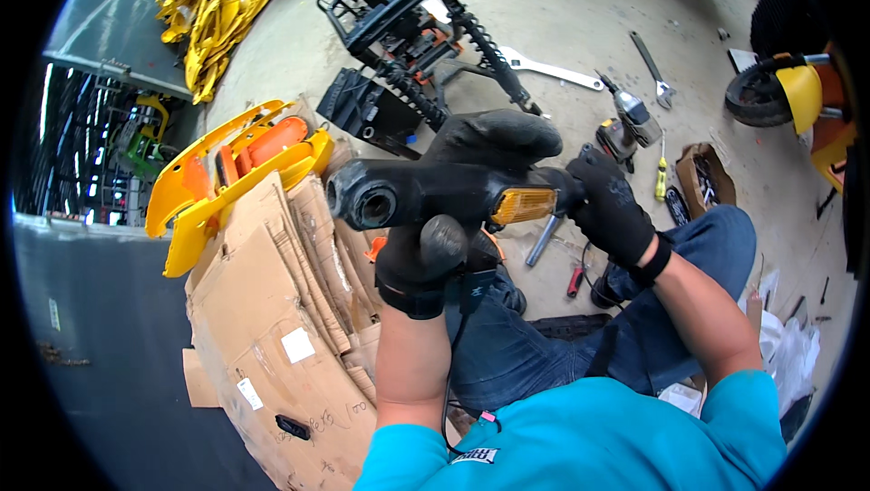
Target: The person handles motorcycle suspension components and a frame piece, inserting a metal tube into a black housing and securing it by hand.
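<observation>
While gloved fingers point(494, 138) clamp, matte black housing point(417, 190) curves.

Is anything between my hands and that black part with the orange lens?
Nothing visible. The left hand grips the black housing from below, fingers wrapped over its top, and the right hand holds the end beside the orange lens. Both wear black gloves.

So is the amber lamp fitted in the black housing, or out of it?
In: the amber lamp sits in the black housing, gripped by left hand and right hand.
</observation>
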Demonstrator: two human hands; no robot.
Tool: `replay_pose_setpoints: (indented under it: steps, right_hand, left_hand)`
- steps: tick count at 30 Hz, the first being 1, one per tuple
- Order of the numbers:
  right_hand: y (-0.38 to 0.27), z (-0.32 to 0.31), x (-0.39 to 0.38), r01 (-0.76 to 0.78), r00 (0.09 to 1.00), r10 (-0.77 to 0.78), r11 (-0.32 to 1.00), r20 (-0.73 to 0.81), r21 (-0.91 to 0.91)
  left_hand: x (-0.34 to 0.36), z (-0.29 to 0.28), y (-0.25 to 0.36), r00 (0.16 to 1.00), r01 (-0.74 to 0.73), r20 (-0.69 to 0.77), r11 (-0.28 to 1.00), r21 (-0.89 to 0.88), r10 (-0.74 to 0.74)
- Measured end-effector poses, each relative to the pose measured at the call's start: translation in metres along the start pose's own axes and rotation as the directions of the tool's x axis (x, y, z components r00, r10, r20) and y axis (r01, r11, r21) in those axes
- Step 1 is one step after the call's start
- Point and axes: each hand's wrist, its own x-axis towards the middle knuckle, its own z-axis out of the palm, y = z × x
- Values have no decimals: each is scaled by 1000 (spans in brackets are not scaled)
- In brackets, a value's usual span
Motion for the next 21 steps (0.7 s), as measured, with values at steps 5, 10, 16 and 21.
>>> replay_pose_setpoints:
  steps: [5,10,16,21]
  right_hand:
    - [8,6,-1,-17,999,19,998,37,-53]
    - [15,14,-4,10,1000,-10,998,5,-69]
    - [30,27,-5,17,999,-21,997,-47,-73]
    - [32,26,-4,48,998,-49,999,-34,-23]
  left_hand:
    - [-3,-5,-4,994,79,90,991,-104,-69]
    - [1,7,7,989,92,96,975,202,-113]
    - [-8,12,-1,990,-6,137,967,255,-30]
    - [-1,6,-8,935,-86,356,976,199,9]
